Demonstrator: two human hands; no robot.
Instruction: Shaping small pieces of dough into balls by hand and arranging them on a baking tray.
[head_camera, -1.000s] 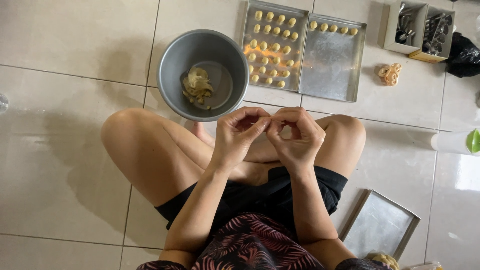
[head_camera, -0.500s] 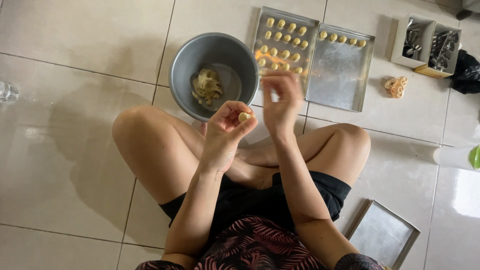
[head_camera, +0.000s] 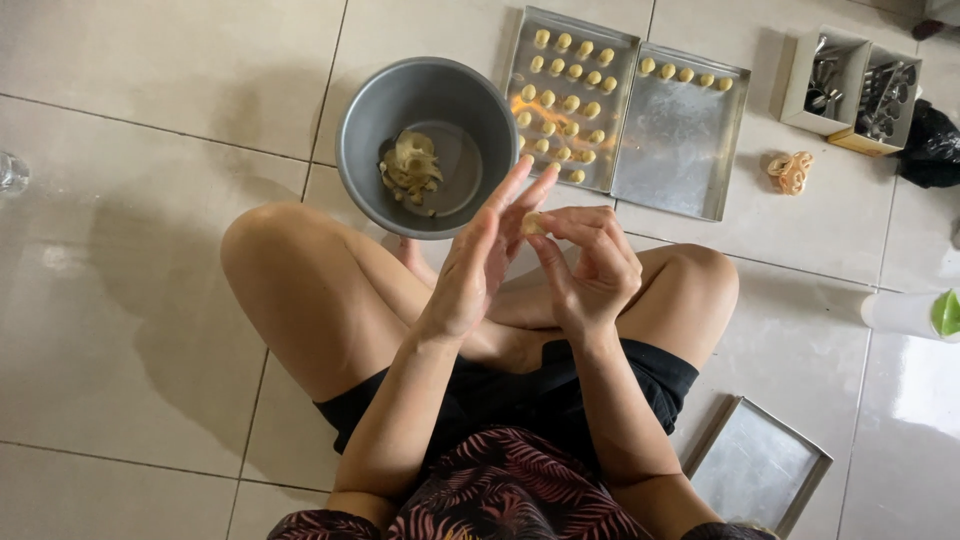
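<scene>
From the head camera, three metal trays lay on the tiled floor (head_camera: 130, 250): a left tray (head_camera: 568, 100) with roughly twenty dough balls, a right tray (head_camera: 680, 135) with five along its top edge, and a bare tray (head_camera: 757, 465) by the right thigh. One grey bowl (head_camera: 428, 145) held a lump of dough (head_camera: 410, 165). Open floor stretched leftwards. The left hand (head_camera: 480, 260) stood spread, fingers straight. The right hand (head_camera: 590, 265) pinched one dough piece (head_camera: 533, 222) against the left fingertips, above the crossed legs.
</scene>
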